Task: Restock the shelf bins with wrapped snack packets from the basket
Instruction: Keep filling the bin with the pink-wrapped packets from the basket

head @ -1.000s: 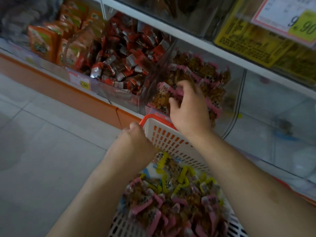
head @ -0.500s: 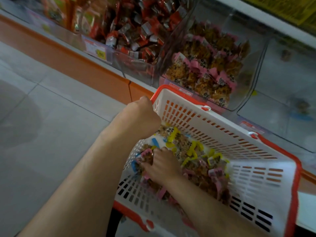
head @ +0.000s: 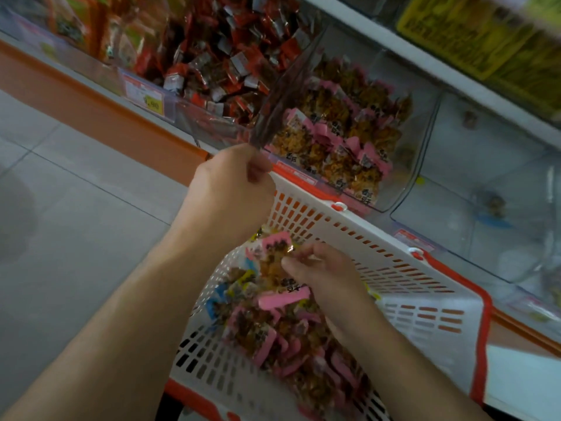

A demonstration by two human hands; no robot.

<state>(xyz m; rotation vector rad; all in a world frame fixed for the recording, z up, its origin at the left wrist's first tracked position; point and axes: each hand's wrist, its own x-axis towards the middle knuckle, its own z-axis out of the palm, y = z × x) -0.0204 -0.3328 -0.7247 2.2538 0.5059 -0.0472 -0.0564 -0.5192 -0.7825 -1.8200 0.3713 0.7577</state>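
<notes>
A white basket with a red rim (head: pixel 379 235) tilts in front of the shelf, holding several pink, yellow and blue wrapped snack packets (head: pixel 273 335). My right hand (head: pixel 321 271) is inside it, fingers curled around a small bunch of pink-wrapped packets (head: pixel 273 253). My left hand (head: pixel 224 192) grips the basket's far left corner. The raised clear lid (head: pixel 282 92) of the bin ends right at its fingers. Just beyond stands the clear shelf bin of matching pink packets (head: pixel 343 129), partly filled.
A bin of red-wrapped snacks (head: pixel 218 56) sits left of the pink one, with a price tag (head: pixel 148 98) on its front. A nearly bare clear bin (head: pixel 485 192) is on the right. Yellow labels (head: pixel 470 34) hang above. Grey floor tiles (head: pixel 76 208) lie to the left.
My right hand left the pink bin, dropped into the basket and has now lifted a bunch of pink packets. The view tilted down toward the basket.
</notes>
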